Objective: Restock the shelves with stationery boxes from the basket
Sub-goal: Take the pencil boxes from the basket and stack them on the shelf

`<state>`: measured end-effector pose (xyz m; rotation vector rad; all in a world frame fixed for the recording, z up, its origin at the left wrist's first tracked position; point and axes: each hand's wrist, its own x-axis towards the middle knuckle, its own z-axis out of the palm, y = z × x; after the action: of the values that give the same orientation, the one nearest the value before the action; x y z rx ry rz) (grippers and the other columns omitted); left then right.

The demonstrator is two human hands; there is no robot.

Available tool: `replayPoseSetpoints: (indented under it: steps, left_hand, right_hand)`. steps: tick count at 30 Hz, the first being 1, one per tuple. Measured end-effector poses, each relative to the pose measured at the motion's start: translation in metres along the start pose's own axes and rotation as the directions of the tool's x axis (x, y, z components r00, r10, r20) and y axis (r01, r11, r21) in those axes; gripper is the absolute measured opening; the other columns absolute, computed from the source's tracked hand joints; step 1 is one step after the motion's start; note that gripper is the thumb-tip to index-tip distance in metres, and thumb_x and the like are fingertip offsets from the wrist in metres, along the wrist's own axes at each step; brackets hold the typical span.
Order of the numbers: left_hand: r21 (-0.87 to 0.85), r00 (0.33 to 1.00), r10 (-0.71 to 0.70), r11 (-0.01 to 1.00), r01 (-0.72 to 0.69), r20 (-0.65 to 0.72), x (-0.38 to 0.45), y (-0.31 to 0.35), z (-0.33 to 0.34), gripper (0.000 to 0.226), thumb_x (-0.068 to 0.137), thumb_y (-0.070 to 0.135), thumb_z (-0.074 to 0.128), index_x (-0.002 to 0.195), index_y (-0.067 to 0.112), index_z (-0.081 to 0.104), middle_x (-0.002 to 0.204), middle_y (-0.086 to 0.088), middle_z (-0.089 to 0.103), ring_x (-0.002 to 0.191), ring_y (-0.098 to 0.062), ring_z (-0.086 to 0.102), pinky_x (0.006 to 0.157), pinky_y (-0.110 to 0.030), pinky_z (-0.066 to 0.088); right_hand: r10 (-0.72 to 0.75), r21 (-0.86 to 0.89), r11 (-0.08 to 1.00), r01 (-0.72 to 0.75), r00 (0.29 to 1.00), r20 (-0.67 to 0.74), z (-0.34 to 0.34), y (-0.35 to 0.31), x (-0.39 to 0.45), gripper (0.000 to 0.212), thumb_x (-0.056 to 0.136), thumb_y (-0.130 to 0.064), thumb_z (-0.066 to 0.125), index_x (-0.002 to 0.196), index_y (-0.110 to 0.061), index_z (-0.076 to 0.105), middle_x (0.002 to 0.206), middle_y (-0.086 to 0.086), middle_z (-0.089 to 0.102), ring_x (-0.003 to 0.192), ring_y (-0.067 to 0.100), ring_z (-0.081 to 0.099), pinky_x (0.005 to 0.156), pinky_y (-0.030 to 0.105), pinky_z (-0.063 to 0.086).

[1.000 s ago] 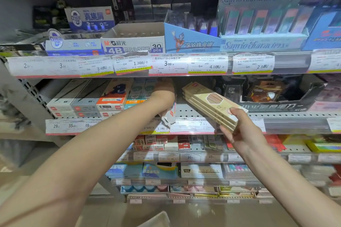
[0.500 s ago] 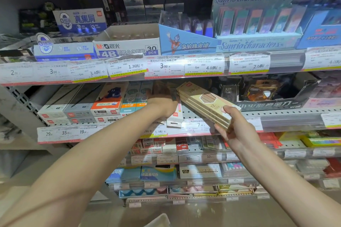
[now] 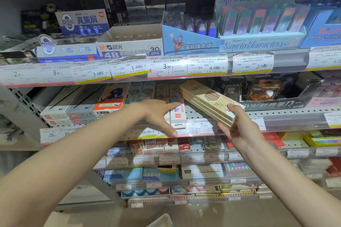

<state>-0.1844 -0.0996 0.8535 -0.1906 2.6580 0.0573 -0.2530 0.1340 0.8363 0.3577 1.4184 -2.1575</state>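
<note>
A stack of tan pencil boxes [image 3: 208, 102] is pinched at its near end by the right hand [image 3: 238, 131], far end already under the shelf lip. The left hand [image 3: 158, 114], fingers spread, touches the white box [image 3: 178, 114] just beside. Best to hold that neighbour aside and slide the stack flat into the bare shelf [image 3: 195, 114] gap.

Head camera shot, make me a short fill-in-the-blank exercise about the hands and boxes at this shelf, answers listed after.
1. The stack of beige pencil boxes is held by the ____ hand.
2. The left hand holds ____.
3. The large number printed on the top beige box is ____.
4. The white M&G eraser carton on the shelf above says 30 ____.

Missing words: right; nothing; 12; pcs
</note>
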Motion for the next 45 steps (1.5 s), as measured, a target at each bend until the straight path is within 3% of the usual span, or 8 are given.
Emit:
replayPoseSetpoints:
  steps: [8, 17, 21, 23, 27, 31, 36, 45]
  left_hand:
    - [0.15, 0.972, 0.065, 0.988, -0.031, -0.226, 0.003, 0.002, 0.015, 0.075, 0.089, 0.065, 0.031, 0.15, 0.028, 0.009, 0.118, -0.012, 0.054, 0.111, -0.032, 0.053, 0.088, -0.039, 0.042]
    - [0.171, 0.965, 0.013, 0.985, 0.034, -0.263, 0.008, 0.002, 0.019, 0.07, 0.092, 0.059, 0.03, 0.147, 0.015, 0.024, 0.128, -0.009, 0.055, 0.113, -0.03, 0.054, 0.087, -0.042, 0.045]
    - [-0.181, 0.83, -0.025, 0.979, -0.091, -0.556, 0.002, 0.015, 0.022, 0.059, 0.091, 0.055, 0.04, 0.124, 0.007, 0.052, 0.101, -0.01, 0.065, 0.094, -0.027, 0.061, 0.075, -0.035, 0.044]
    - [-0.587, 0.717, -0.25, 0.765, -0.265, -0.65, -0.003, 0.036, 0.02, 0.04, 0.092, 0.044, 0.047, 0.1, 0.007, 0.061, 0.09, -0.01, 0.069, 0.083, -0.024, 0.065, 0.074, -0.029, 0.046]
    - [-0.987, 0.972, -0.227, -0.132, -0.096, -0.064, -0.004, 0.065, 0.004, 0.035, 0.087, 0.052, 0.05, 0.097, 0.018, 0.053, 0.098, -0.023, 0.065, 0.089, -0.033, 0.066, 0.086, -0.039, 0.054]
    - [-0.941, 0.971, -0.223, -0.3, -0.156, -0.09, 0.003, 0.065, -0.007, 0.016, 0.083, 0.024, 0.065, 0.095, 0.013, 0.063, 0.078, -0.007, 0.071, 0.073, -0.019, 0.07, 0.077, -0.038, 0.057]
    - [-0.982, 0.969, -0.238, -0.153, -0.108, -0.069, 0.002, 0.048, -0.02, 0.002, 0.083, 0.012, 0.064, 0.084, 0.011, 0.065, 0.054, 0.002, 0.069, 0.052, -0.01, 0.066, 0.063, -0.029, 0.058]
    - [-0.999, 0.986, -0.165, -0.036, 0.022, 0.027, 0.01, 0.049, -0.024, 0.008, 0.084, 0.019, 0.066, 0.089, 0.013, 0.064, 0.07, 0.0, 0.065, 0.058, -0.012, 0.062, 0.052, -0.023, 0.055]
  right_hand:
    - [-0.006, 0.019, 1.0, 0.006, 1.0, 0.02, 0.003, -0.003, -0.003, 0.011, 0.083, -0.021, 0.066, 0.082, -0.013, 0.06, 0.054, -0.002, 0.07, 0.042, 0.006, 0.065, 0.048, 0.021, 0.056]
    - [0.01, -0.01, 1.0, -0.01, 1.0, 0.021, 0.007, -0.003, -0.001, 0.014, 0.081, -0.025, 0.069, 0.085, -0.014, 0.062, 0.085, 0.005, 0.067, 0.074, 0.013, 0.065, 0.056, 0.022, 0.059]
    - [0.078, 0.033, 0.996, -0.079, 0.996, 0.037, 0.012, -0.003, -0.006, 0.011, 0.081, -0.024, 0.069, 0.084, -0.016, 0.062, 0.09, 0.005, 0.066, 0.08, 0.016, 0.063, 0.062, 0.03, 0.059]
    - [0.113, 0.075, 0.99, -0.119, 0.991, 0.07, 0.017, -0.002, -0.011, 0.011, 0.082, -0.023, 0.068, 0.084, -0.014, 0.062, 0.09, 0.006, 0.065, 0.081, 0.018, 0.063, 0.061, 0.034, 0.058]
    - [0.14, 0.13, 0.979, -0.159, 0.979, 0.149, 0.031, 0.006, -0.023, 0.01, 0.084, -0.021, 0.064, 0.088, -0.013, 0.061, 0.087, 0.006, 0.065, 0.08, 0.017, 0.063, 0.069, 0.031, 0.058]
    - [0.121, 0.073, 0.987, -0.141, 0.965, 0.231, 0.041, 0.019, -0.029, 0.01, 0.087, -0.019, 0.061, 0.093, -0.012, 0.062, 0.085, 0.007, 0.068, 0.076, 0.016, 0.065, 0.069, 0.03, 0.058]
    - [0.01, -0.381, 0.917, 0.117, 0.949, 0.315, 0.041, 0.015, -0.028, 0.024, 0.087, -0.022, 0.06, 0.108, -0.01, 0.058, 0.087, 0.006, 0.068, 0.066, 0.012, 0.062, 0.062, 0.026, 0.052]
    - [0.049, -0.85, 0.238, 0.47, 0.868, 0.494, 0.069, -0.032, 0.001, 0.108, 0.034, -0.056, 0.08, 0.125, -0.007, 0.046, 0.096, 0.008, 0.062, 0.075, 0.019, 0.059, 0.053, 0.026, 0.041]
